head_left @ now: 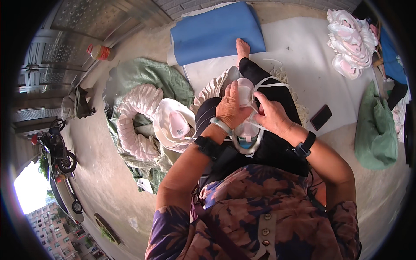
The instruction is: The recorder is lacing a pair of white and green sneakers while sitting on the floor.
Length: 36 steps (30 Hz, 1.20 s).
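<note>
A white and pale pink shoe upper (245, 92) lies over my lap, its rounded toe pointing away from me and its padded collar towards my body. My left hand (234, 107) is closed on the upper's left side, the fingers lying along the toe part. On the upper's right side, my right hand (274, 113) has its thumb and forefinger pinched together at a white shoelace (274, 79). One lace loop arcs over my right leg. The fingers partly hide the eyelets. Just left of my knee rests another white upper with a pink tongue (177, 124).
Nested shoe uppers (130, 119) curve across a green sack (160, 71) at left. A blue mat (214, 32) lies ahead. On the right are a black phone (321, 117), a pile of uppers (350, 43) and a green bag (376, 134). Loose laces (302, 104) lie beside my right leg.
</note>
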Available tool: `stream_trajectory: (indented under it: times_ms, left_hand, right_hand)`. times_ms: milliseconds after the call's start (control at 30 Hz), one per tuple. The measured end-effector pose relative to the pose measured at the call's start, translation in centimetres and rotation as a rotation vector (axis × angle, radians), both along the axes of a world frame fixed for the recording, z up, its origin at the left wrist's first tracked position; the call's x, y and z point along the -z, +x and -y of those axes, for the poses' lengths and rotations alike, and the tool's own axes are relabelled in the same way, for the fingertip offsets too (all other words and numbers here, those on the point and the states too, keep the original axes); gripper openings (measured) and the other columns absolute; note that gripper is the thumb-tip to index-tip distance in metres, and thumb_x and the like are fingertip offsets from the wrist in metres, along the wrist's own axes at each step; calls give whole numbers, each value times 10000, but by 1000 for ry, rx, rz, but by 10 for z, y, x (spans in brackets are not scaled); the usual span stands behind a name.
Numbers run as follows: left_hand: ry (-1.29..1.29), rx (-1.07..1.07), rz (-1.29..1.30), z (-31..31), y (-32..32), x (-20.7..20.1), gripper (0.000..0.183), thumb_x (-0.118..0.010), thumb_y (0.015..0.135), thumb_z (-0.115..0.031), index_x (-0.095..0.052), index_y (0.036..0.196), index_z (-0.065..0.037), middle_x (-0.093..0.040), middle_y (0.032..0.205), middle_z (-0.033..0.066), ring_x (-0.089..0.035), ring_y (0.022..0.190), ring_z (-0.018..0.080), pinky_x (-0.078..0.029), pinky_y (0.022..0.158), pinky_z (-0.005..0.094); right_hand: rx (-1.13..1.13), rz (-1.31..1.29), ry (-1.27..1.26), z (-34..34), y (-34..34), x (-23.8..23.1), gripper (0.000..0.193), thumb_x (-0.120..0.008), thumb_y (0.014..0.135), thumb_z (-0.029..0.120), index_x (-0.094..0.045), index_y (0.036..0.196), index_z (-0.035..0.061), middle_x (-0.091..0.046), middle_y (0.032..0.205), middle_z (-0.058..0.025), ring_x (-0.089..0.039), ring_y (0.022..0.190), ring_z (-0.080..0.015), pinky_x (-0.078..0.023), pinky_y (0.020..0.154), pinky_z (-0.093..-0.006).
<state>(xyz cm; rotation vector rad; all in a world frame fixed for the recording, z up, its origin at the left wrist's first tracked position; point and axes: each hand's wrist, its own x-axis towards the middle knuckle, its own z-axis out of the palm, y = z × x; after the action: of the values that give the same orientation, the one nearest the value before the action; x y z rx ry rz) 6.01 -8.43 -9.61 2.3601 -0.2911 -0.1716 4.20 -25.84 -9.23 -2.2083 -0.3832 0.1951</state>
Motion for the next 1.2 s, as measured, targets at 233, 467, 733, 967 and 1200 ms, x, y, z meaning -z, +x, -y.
stream_trajectory:
  times_ms: [233,467,733,967,1200]
  left_hand:
    - [132,-55,-42,14,-5,-6,863,-653,616,-165,-203,1345,-60,-326,1330,235,-526,1038,403,-479,811,434]
    - [266,69,293,-2,-9,-9,665,-661,638,-161,-365,1226,-64,-414,1255,165,-497,1012,348,-433,796,431]
    - [548,364,624,7,-14,-11,126,-568,695,-114,-583,815,-78,-477,847,66,-526,783,253,-437,630,368]
    - [644,460,643,13,-11,-9,88,-581,688,-102,-560,768,-70,-494,742,63,-589,609,202,-479,499,327]
    - [717,512,561,18,-8,-8,82,-584,688,-105,-565,753,-60,-509,702,74,-598,603,213,-488,491,340]
  right_hand:
    - [-53,169,-65,2,-2,-1,364,-618,666,33,-513,1014,9,-572,682,-122,-587,610,-295,-472,554,-375]
    - [-99,61,-93,-1,1,-4,155,-556,685,61,-501,822,12,-582,782,-160,-582,769,-351,-469,700,-433]
    - [-112,107,-13,-1,1,3,166,-506,675,7,-522,840,-1,-571,749,-170,-570,735,-360,-463,667,-429]
    - [-87,-2,-37,-1,7,6,148,-546,686,71,-538,822,14,-603,778,-186,-587,769,-366,-472,704,-441]
    - [5,-2,24,1,8,2,141,-564,708,102,-539,812,10,-603,762,-197,-588,774,-374,-471,694,-439]
